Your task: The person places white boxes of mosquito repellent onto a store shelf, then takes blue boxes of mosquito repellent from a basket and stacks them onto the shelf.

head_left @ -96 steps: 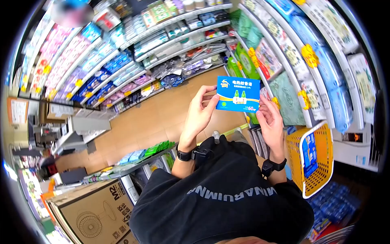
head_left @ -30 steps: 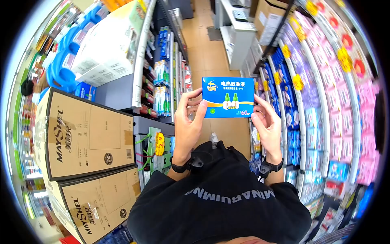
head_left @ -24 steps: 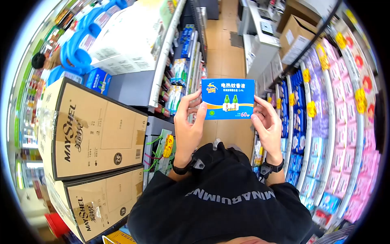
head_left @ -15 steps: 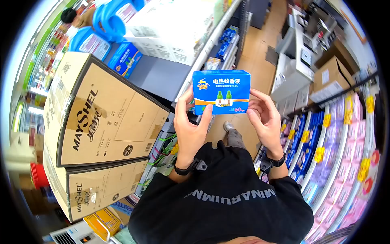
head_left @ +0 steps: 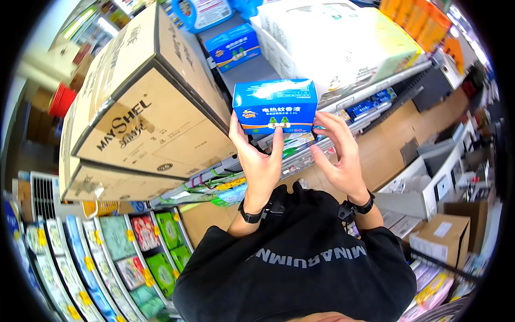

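**Blue box held at shelf top, surroundings noted**

You held the blue box in front of your chest, at 12 o'clock from your wrists, with its printed face toward you and its top panel tilted into view. Your left hand gripped the lower left edge, thumb across the front and fingers curled behind. Your right hand supported the lower right corner; its fingers were spread and half curled, and only the upper fingertips touched the box.

At 10 o'clock from the box, two stacked cardboard cartons stood just beside your left hand. At 12 o'clock, a second blue box of the same kind lay on the grey shelf top. At 1 o'clock, large white packs occupied the shelf top close behind the held box. Shelves of packets ran at 8 o'clock. A brown carton sat on the floor at 4 o'clock.
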Motion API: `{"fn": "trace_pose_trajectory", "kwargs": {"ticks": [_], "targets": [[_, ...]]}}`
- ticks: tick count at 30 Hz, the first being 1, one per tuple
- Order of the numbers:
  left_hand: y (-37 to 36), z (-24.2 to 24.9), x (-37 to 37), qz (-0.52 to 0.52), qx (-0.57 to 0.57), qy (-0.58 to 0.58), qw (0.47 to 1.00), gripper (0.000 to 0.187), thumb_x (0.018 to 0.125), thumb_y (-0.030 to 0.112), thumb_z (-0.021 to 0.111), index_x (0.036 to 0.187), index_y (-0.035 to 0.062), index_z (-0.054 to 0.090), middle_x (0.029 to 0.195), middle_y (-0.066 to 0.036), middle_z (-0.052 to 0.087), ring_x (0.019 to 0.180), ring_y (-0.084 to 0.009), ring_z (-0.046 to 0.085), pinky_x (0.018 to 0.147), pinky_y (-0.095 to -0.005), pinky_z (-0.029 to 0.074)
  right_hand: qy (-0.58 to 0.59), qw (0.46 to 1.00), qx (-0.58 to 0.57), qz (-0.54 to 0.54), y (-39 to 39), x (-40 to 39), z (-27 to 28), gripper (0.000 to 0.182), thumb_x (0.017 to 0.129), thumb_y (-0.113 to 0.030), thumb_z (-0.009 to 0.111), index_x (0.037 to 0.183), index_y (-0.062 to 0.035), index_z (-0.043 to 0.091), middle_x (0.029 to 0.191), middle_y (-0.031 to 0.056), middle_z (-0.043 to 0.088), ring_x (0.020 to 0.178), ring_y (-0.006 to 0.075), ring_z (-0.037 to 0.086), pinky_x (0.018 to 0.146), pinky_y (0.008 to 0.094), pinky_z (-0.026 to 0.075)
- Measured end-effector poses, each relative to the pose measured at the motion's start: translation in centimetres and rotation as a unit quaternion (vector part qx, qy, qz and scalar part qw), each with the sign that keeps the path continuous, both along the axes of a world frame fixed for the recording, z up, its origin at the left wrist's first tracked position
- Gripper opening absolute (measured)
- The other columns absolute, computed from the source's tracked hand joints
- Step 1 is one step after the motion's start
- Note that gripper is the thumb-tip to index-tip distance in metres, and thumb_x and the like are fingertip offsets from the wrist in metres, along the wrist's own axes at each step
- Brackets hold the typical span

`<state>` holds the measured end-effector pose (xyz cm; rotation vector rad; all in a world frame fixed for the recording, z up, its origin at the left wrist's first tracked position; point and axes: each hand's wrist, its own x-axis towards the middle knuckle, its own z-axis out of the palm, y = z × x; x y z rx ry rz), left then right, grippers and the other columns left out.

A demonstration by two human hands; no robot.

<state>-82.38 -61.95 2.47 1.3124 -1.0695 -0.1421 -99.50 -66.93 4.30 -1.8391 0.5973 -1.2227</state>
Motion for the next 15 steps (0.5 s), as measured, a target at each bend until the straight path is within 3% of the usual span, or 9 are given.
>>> {"fn": "trace_pose_trajectory", "kwargs": {"ticks": [5,7,10,15], "targets": [[-0.6,-0.2,-1.8,0.077,0.011,-0.013,0.997,0.089,0.089,0.002,0.077,0.155,-0.0087,0.018,0.152,-0.028,0.038,0.142,-0.0338,0.041,0.121,-0.0441,0.028,0.038,0.996,-0.061,0.054,-2.2,0.4,-0.5,0.070,0.087,-0.001,0.071,0.152,0.0032,0.044,0.152,0.0246,0.046,0.133,0.0349,0.056,0.105,0.0421,0.052],[-1.0,-0.1,-2.3,0.113,0.026,-0.022,0.993,0.090,0.089,0.003,0.077,0.156,-0.0084,0.018,0.153,-0.030,0.037,0.142,-0.0351,0.042,0.119,-0.0444,0.031,0.036,0.995,-0.034,0.090,-2.9,0.6,-1.1,0.080,0.088,-0.003,0.071,0.158,0.0035,0.034,0.157,0.0263,0.040,0.139,0.0376,0.051,0.108,0.0428,0.051],[-2.2,-0.1,-2.3,0.152,0.045,-0.044,0.986,0.091,0.090,0.006,0.077,0.156,-0.0101,0.016,0.154,-0.032,0.032,0.142,-0.0382,0.041,0.118,-0.0453,0.034,0.041,0.993,-0.039,0.106,-4.0,1.2,-1.8,0.081,0.088,-0.004,0.071,0.159,0.0033,0.032,0.159,0.0273,0.038,0.141,0.0378,0.049,0.108,0.0426,0.051],[-3.9,-1.7,-1.4,0.204,0.084,-0.072,0.973,0.089,0.092,0.012,0.076,0.152,-0.0143,0.016,0.155,-0.038,0.029,0.144,-0.0462,0.039,0.118,-0.0482,0.034,0.076,0.984,-0.027,0.161,-5.2,2.1,-1.7,0.080,0.091,-0.007,0.071,0.159,0.0048,0.029,0.167,0.0311,0.019,0.150,0.0441,0.035,0.115,0.0464,0.042]]}}
